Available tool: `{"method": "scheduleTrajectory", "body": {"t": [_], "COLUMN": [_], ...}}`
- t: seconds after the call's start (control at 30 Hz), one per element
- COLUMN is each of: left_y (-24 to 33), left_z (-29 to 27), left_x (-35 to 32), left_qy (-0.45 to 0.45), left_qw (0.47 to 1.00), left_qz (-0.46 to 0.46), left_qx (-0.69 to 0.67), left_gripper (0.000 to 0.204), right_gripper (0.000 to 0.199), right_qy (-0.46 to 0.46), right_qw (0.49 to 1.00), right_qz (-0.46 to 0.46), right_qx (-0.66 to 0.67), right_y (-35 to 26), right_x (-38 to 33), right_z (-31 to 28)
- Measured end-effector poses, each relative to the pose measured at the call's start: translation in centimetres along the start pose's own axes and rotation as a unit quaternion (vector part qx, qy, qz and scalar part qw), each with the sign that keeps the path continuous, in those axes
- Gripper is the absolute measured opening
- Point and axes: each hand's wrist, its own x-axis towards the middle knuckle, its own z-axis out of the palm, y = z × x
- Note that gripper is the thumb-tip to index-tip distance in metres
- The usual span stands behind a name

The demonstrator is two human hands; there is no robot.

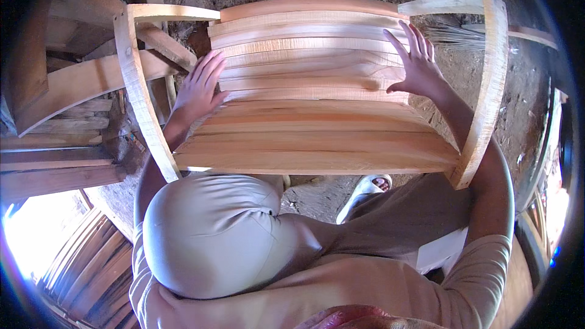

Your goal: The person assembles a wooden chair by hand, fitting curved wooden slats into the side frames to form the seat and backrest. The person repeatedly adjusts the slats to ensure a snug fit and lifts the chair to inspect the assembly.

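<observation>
— Two hands are out in front of us, both laid on the slatted wooden seat (317, 103). Which one do we take first?

— We take the left hand (199, 89). It lies flat on the left end of the slats, palm down, fingers spread and pointing away from us, closed around nothing. The forearm passes just inside the curved left side rail (139, 94).

— And our right hand (417, 64)?

— It is much the same: fingers open and fanned, palm pressed on the upper slats near the right end, thumb tucked toward the middle. It sits close to the curved right side rail (487, 85) without touching it, as far as we can see.

— Where does the seat stand?

— It stands right before us, between the two rails, its pale boards running from side to side and stepping away from us. Its near edge hangs just over our knees: the light grey trouser leg (213, 231) bulges below the left half, and a darker one sits below the right half.

— What else do we see?

— We see a foot in a pale sandal (365, 192) on the dirt floor (317, 198) under the near board. Stacked timber (61, 140) lies to our left, and a bundle of thin straws (454, 35) lies past the right hand.
</observation>
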Motion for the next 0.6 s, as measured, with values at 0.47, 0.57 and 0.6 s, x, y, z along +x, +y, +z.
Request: {"method": "scheduleTrajectory", "body": {"t": [0.47, 0.57, 0.6], "left_y": [0.8, 0.5, 0.6], "left_z": [2.7, 3.0, 3.0], "left_x": [3.7, 3.8, 3.8], "left_qy": [0.043, 0.041, 0.04], "left_qw": [0.999, 0.999, 0.999], "left_qz": [-0.006, -0.002, -0.003], "left_qx": [-0.019, -0.015, -0.012], "left_gripper": [0.09, 0.089, 0.089], "right_gripper": [0.136, 0.136, 0.136], "right_qy": [0.003, -0.027, -0.024], "right_qw": [1.0, 0.999, 0.999], "right_qz": [-0.029, -0.007, -0.011], "right_qx": [-0.005, -0.019, -0.018], "right_y": [-0.8, -1.1, -1.0], "right_x": [0.6, 0.7, 0.8], "right_z": [0.2, 0.1, 0.1]}}
